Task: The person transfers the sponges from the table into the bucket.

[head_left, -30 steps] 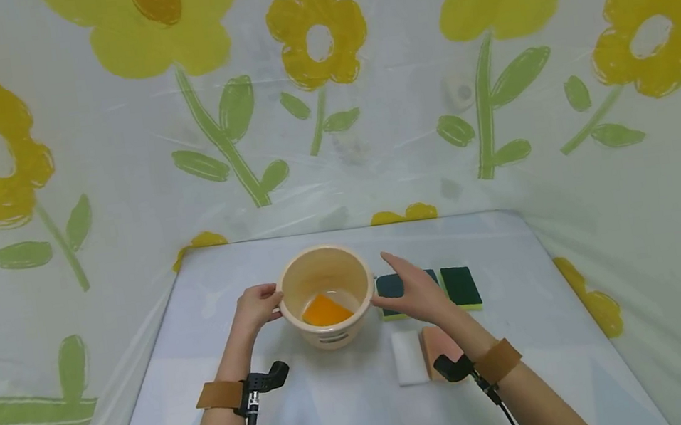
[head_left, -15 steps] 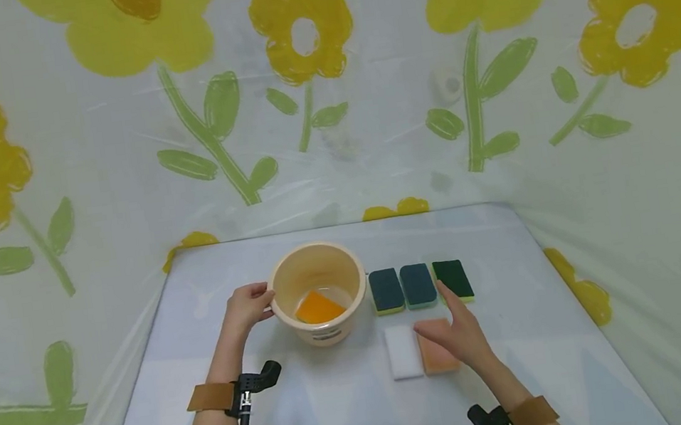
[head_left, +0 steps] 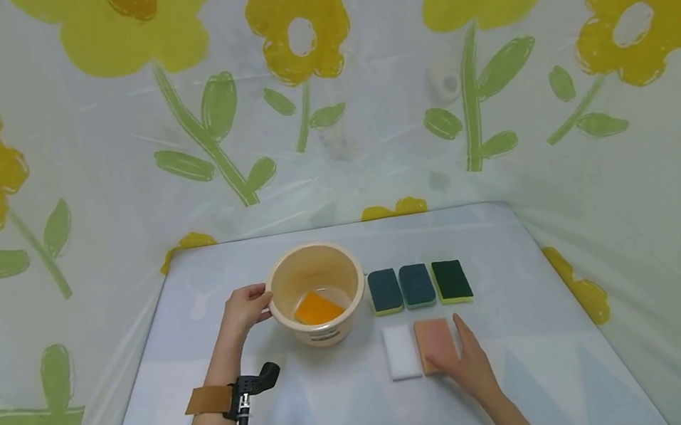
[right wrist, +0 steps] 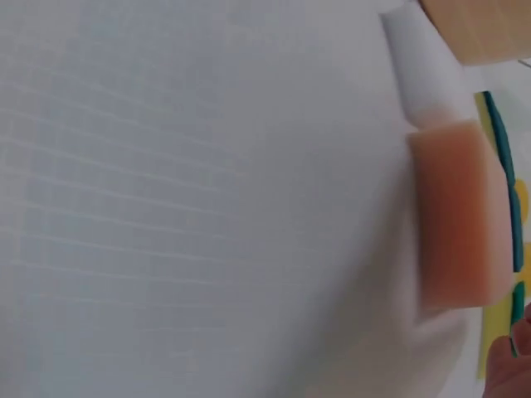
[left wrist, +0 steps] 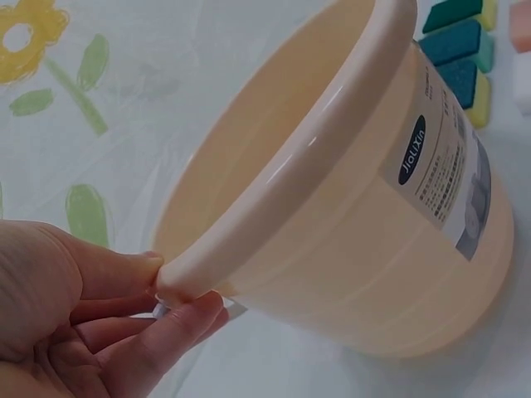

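My left hand pinches the left rim of a cream plastic bucket; in the left wrist view its thumb lies on top of the rim and its fingers beneath. Inside the bucket lies an orange sponge piece. My right hand is at a pink sponge, thumb overlapping its lower part and fingers extended along its right side. In the right wrist view, fingertips show at the lower right edge, apart from the pink sponge's blurred orange-pink block.
A white sponge lies directly left of the pink one. Behind stand three scouring sponges in a row: a blue-green one beside the bucket, another blue-green sponge, and a dark green one. A flower-printed curtain surrounds the table.
My right hand has moved from beside the bucket, back past the scouring sponges, down to the pink sponge. The left hand stays at the bucket's rim; the head view has shifted slightly.
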Demonstrator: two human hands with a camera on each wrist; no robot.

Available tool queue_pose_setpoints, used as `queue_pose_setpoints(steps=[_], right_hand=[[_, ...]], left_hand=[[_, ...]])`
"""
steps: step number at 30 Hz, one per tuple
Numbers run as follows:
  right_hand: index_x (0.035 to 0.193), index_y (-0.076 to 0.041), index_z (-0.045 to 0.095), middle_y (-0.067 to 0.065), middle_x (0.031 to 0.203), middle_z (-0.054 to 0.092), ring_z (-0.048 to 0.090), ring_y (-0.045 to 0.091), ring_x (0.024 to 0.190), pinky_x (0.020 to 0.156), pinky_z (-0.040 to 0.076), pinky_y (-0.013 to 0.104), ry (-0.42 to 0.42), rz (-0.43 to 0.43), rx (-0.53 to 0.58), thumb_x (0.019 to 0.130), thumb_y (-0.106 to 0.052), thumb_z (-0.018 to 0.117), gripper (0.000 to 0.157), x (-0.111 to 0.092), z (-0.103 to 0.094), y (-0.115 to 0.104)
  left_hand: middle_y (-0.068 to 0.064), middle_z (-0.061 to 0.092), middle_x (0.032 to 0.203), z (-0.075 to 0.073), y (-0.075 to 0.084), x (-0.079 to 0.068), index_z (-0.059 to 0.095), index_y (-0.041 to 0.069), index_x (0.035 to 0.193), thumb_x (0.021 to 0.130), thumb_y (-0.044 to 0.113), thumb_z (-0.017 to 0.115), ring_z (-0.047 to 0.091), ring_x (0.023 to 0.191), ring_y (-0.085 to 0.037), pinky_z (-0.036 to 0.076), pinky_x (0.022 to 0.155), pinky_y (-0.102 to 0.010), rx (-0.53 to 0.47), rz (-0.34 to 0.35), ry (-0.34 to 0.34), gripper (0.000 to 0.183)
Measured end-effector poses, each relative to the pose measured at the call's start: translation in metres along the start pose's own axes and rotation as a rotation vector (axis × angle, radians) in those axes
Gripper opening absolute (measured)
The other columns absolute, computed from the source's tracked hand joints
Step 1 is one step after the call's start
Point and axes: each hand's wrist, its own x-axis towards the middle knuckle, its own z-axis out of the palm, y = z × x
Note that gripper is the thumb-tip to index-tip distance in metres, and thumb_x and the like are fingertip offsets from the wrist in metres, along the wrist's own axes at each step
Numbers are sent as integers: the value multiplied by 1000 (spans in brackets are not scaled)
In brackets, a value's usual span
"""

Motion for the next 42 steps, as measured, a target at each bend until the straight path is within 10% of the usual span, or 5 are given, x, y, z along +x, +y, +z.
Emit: queue_pose_setpoints(steps=[42], right_hand=[[151, 5, 20, 29, 153, 27, 27, 44, 139, 113, 27, 58, 6, -27, 6, 74, -34, 85, 108, -11, 26, 15]], left_hand=[[-31, 56, 128, 1, -3, 2, 49, -11, 135, 100, 10, 53, 65, 105, -35, 59, 78, -31, -31, 4, 20, 41]])
